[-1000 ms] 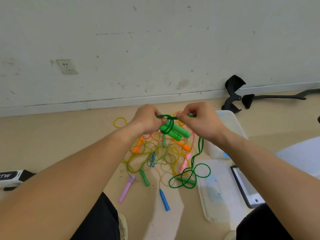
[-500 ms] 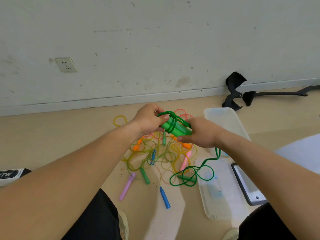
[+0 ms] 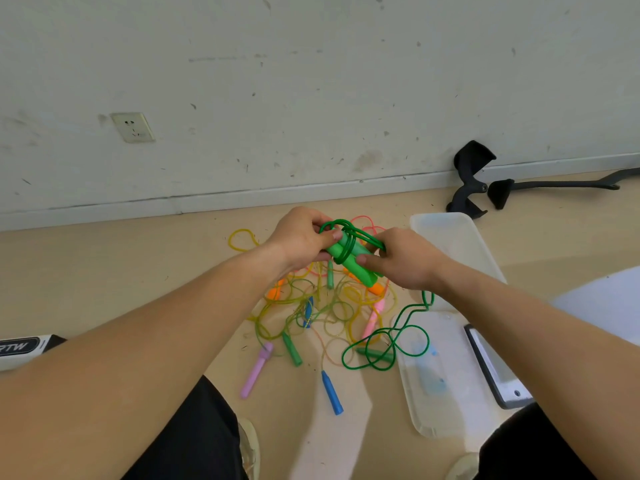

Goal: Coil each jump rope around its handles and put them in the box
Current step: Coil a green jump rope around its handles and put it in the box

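Green cord (image 3: 347, 239) is stacking up fast: a second ago there was barely a loop or two across the top of the green handles (image 3: 362, 276), and now several turns ring the pair. The right hand (image 3: 405, 261) has dropped from up near the top end to the lower end of the handles, carrying the cord round with it. That reads as one more wrap laid on, so the coiling of this rope is well under way but not finished. The left hand (image 3: 298, 237) grips the upper end of the handles, thumb pressed down on the turns to pin them. The right hand is curled round the running cord, thumb against the handles. The bundle sits between both hands, held up off the floor above the pile of other ropes (image 3: 322, 306). From under the right hand the loose tail (image 3: 388, 341) drops to the floor and lies in loops, partly on the clear lid (image 3: 446, 403). The box (image 3: 446, 223) waits just beyond the right hand, a short reach once the tail is wound in.
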A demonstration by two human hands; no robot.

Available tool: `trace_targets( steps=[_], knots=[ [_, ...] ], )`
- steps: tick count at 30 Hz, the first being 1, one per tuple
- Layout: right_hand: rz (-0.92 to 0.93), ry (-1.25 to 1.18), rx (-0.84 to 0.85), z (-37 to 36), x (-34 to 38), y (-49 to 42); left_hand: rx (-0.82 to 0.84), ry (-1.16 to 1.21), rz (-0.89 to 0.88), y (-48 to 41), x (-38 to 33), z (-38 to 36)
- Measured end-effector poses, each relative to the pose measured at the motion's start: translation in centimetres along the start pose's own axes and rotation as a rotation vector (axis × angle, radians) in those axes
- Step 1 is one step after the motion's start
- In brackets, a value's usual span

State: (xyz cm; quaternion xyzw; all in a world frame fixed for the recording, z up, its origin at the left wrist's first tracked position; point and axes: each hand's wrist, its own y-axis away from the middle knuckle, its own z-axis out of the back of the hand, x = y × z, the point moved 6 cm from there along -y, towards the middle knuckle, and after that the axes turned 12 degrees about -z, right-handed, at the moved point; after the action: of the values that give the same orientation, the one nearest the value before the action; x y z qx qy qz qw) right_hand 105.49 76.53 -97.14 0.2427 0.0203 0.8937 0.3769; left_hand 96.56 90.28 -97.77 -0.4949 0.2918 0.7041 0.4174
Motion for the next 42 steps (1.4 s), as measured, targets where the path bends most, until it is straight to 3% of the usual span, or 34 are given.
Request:
trace_targets(
  steps=[12,19,25,29,34,37,42],
  knots=[
    [0.014,-0.088,-0.009,0.0,0.1,0.5,0.070,0.034,-0.005,0.3,-0.9,0.3],
    [-0.003,-0.048,0.002,-0.2,0.5,0.4,0.018,-0.035,-0.001,0.4,-0.7,0.4],
    [0.076,-0.089,-0.138,1.5,1.8,1.1,-0.036,-0.304,-0.002,-0.6,0.4,2.2],
    [0.159,0.022,-0.238,1.5,3.7,1.8,-0.022,-0.428,-0.019,-0.8,-0.1,1.8],
    [0.213,0.090,-0.244,1.2,4.6,2.9,0.002,-0.485,-0.042,-0.7,-0.6,1.5],
    [0.202,0.006,-0.281,2.4,4.0,3.1,0.028,-0.471,-0.080,-0.8,-0.7,1.6],
    [0.034,-0.218,-0.378,5.3,0.3,1.9,0.129,-0.334,-0.203,-0.5,-1.9,1.8]
  ],
)
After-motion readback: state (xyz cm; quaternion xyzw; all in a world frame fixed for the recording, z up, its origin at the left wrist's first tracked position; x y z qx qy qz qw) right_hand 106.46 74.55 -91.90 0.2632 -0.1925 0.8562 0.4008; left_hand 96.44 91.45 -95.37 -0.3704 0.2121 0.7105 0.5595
